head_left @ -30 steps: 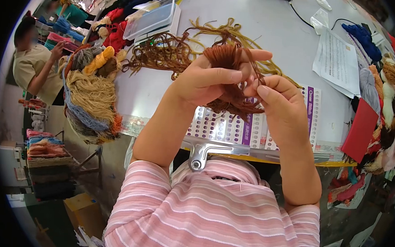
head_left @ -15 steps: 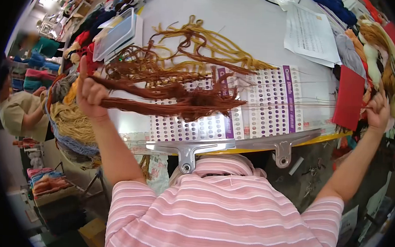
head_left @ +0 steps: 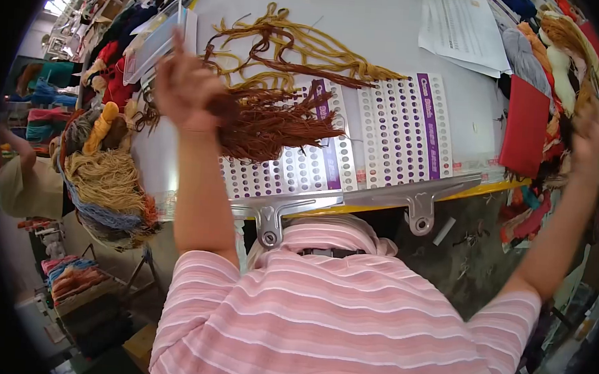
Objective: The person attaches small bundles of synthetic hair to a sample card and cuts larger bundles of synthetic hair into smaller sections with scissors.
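Note:
My left hand (head_left: 190, 92) is closed around one end of a reddish-brown thread skein (head_left: 279, 127). Its loose strands fan out to the right over the punched white thread cards (head_left: 392, 134), which carry purple printed bands. My right hand (head_left: 590, 140) is smeared by motion at the far right, in front of the hanging yarn skeins (head_left: 560, 73). Whether its fingers hold anything does not show. Behind the brown skein, a bundle of mustard-yellow thread (head_left: 322, 48) mixed with brown lies on the table.
Metal clips (head_left: 421, 211) grip the cards at the table's near edge. A red card (head_left: 524, 129) and printed sheets (head_left: 463, 32) lie on the right. A clear plastic box (head_left: 154, 44) and piled yarn (head_left: 104, 182) are at left. Another person (head_left: 29, 177) is at far left.
My left hand has moved right and drawn the brown skein together into a shorter bunch. My right hand has shifted outward and up. The thin strands stretched between my hands no longer show.

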Tool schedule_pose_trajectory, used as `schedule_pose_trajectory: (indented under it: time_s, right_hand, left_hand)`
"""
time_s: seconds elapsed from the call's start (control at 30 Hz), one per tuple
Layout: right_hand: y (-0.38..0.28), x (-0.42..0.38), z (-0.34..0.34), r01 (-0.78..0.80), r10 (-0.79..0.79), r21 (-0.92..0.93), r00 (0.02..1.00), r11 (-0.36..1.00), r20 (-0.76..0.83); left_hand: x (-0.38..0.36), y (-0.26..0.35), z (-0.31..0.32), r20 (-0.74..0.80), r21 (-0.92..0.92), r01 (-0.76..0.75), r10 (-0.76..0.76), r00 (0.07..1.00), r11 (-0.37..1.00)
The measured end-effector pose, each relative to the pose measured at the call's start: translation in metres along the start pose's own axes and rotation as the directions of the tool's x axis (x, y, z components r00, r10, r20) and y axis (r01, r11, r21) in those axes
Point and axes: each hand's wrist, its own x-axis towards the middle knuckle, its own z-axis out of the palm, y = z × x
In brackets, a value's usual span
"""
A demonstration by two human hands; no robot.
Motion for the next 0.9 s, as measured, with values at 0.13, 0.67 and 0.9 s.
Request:
schedule_pose_trajectory:
  time_s: [0.13, 0.67, 0.9]
  right_hand:
    - [0.122, -0.040, 0.055, -0.246, 0.299, -0.174, 0.848, 0.953, 0.437]
    - [0.223, -0.109, 0.105, 0.251, 0.120, -0.619, 0.861, 0.744, 0.494]
    - [0.234, -0.107, 0.092, 0.348, -0.021, -0.386, 0.765, 0.854, 0.644]
  left_hand:
    - [0.022, -0.118, 0.006, -0.545, 0.385, 0.544, -0.292, 0.786, 0.745]
    - [0.057, -0.227, -0.047, -0.877, 0.475, 0.879, -0.098, 0.470, -0.032]
    - [0.056, -0.227, -0.066, -0.871, 0.481, 0.876, -0.102, 0.481, 0.024]
